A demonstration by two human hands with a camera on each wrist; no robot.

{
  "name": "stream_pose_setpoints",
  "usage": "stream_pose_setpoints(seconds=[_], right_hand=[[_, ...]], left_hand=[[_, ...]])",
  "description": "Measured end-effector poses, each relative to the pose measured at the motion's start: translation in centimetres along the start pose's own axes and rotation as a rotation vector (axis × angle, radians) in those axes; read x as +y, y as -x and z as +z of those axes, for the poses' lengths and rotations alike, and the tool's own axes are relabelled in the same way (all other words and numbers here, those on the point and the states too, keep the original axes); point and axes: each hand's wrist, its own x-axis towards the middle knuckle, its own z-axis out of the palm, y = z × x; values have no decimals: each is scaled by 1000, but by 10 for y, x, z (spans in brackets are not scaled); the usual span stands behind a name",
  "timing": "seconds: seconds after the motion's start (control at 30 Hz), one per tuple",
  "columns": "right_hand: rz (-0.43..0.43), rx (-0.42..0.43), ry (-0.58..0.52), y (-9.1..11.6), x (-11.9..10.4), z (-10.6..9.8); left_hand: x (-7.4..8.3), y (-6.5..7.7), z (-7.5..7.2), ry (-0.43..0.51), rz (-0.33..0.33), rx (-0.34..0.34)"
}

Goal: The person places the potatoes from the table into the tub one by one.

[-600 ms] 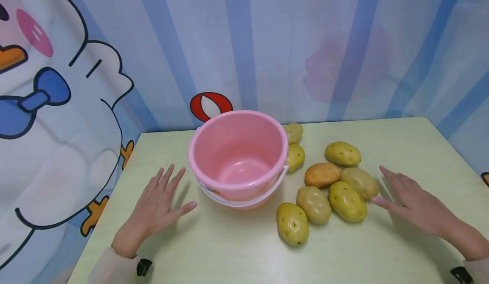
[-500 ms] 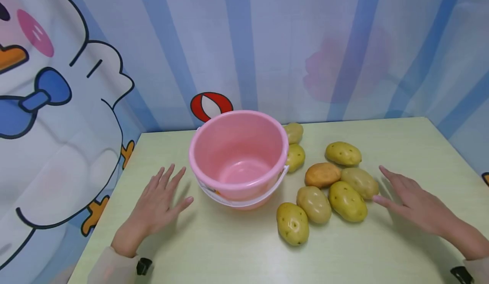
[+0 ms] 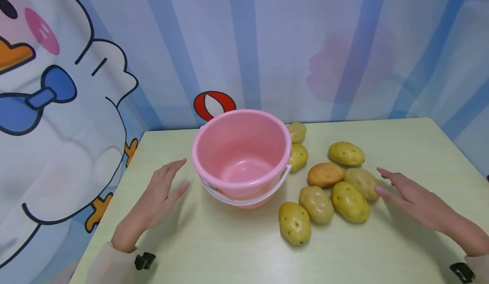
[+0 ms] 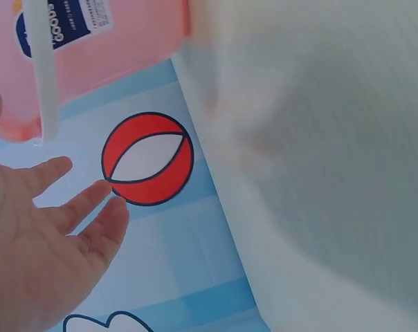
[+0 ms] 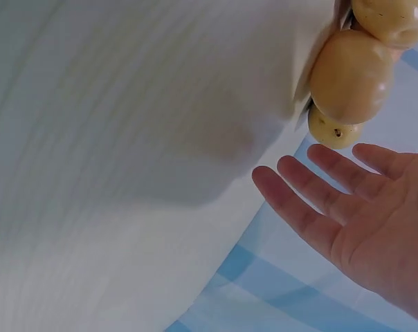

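Observation:
A pink bucket (image 3: 244, 148) stands upright on the table, its inside bare and its white handle (image 3: 248, 200) hanging down at the front. To its left my left hand (image 3: 154, 197) hovers over the tabletop, fingers extended, apart from the bucket and holding nothing. Several potatoes lie right of the bucket, among them a yellow potato (image 3: 295, 223) nearest me and an orange-brown potato (image 3: 325, 175). My right hand (image 3: 422, 203) is held beside the group with straight fingers; its thumb tip lies close to a pale potato (image 3: 361, 183), and I cannot tell if they touch.
The pale table (image 3: 229, 250) meets a blue striped curtain (image 3: 282, 50) at its back edge. Two potatoes are partly hidden behind the bucket's right side, including a yellow one (image 3: 298, 156). A printed cartoon duck (image 3: 68, 148) covers the cloth at left.
My left hand has turned, so its fingers now line up together instead of spreading. The head view has shifted slightly. Bucket and potatoes stay in place.

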Motion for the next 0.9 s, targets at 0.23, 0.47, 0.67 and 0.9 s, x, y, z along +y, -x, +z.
stream_pose_setpoints(seconds=[0.23, 0.47, 0.67, 0.9], right_hand=[[-72, 22, -90, -1, 3, -2], [-98, 41, -113, -5, 3, -4], [-106, 48, -127, -9, 2, -3], [-114, 37, -141, -14, 0, -4]], left_hand=[[11, -7, -4, 163, 34, 87], [22, -13, -7, 236, 38, 179], [35, -18, -11, 324, -12, 240], [53, -29, -18, 472, -84, 239]])
